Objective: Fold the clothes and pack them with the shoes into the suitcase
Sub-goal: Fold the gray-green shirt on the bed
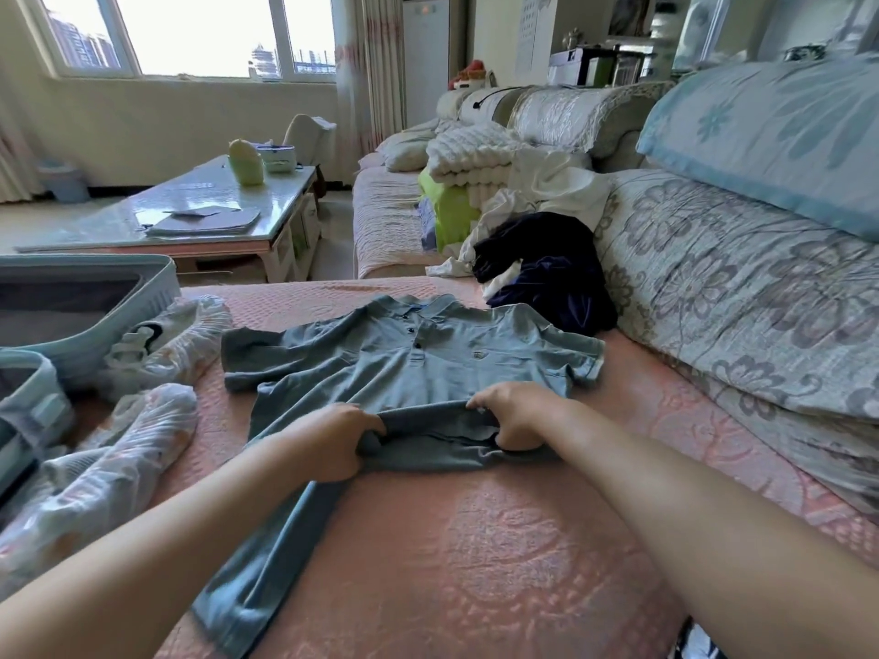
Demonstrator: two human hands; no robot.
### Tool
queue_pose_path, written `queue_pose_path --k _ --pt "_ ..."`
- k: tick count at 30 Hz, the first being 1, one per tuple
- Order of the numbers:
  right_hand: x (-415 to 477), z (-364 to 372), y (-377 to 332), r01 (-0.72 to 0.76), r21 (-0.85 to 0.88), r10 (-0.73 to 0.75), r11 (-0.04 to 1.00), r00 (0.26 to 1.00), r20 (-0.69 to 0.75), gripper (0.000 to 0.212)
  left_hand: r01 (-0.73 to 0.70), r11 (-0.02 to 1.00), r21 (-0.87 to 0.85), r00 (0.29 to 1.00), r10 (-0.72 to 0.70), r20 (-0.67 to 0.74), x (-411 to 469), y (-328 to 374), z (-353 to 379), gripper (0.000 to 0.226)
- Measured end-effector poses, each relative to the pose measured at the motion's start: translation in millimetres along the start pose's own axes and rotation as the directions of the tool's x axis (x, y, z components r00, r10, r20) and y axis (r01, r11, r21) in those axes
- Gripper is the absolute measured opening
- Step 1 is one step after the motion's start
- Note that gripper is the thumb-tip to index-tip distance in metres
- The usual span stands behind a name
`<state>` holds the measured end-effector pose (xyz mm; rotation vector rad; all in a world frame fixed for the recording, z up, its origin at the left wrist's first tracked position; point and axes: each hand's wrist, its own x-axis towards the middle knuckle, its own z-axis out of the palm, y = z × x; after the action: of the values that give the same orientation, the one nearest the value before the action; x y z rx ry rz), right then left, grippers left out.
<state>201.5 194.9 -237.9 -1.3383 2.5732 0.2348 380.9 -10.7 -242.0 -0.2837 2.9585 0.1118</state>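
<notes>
Your left hand [333, 439] has its fingers curled tight round a bunched fold of the blue-grey polo shirt [414, 349]. Your right hand [516, 413] pinches the same fold at its other end, fingers bent down over the cloth. The fold runs straight between your two hands.

The open light-blue suitcase [157, 297] lies at your far left. The part in view shows only grey lining and a strap. Just beside it, two shoes in clear plastic bags [161, 344] rest on the pink sofa cover [475, 539].

The shirt lies front up, collar away from you, lower part doubled toward the chest under your fingers. One side trails down past your left forearm. A pile of dark and white clothes [547, 273] sits beyond the collar.
</notes>
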Motion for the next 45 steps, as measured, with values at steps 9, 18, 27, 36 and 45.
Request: queue_pose_path --k 9,18,27,36,45 --pt "26 -26 34 -0.276 0.146 0.311 0.95 0.868 -0.387 0.03 0.211 0.972 0.1 0.977 -0.205 -0.063 41 9 -65 0.038" --pt "115 -49 70 0.084 0.996 0.729 0.025 0.681 -0.075 0.025 0.248 0.872 -0.422 0.828 -0.417 -0.376 129 -14 -76 0.044" --pt "138 -19 52 -0.024 0.642 0.224 0.766 0.947 -0.232 0.067 -0.043 0.952 -0.304 0.959 -0.046 -0.279 150 -38 -16 0.053" --pt "129 -7 -26 0.052 0.212 -0.022 0.976 0.989 -0.143 0.064 -0.078 0.997 -0.03 0.988 0.073 -0.135 80 -62 12 0.077" --pt "155 -14 -66 0.12 0.255 -0.088 0.959 0.987 -0.132 0.077 0.084 0.955 -0.283 0.973 -0.14 -0.182 78 -104 -23 0.022"
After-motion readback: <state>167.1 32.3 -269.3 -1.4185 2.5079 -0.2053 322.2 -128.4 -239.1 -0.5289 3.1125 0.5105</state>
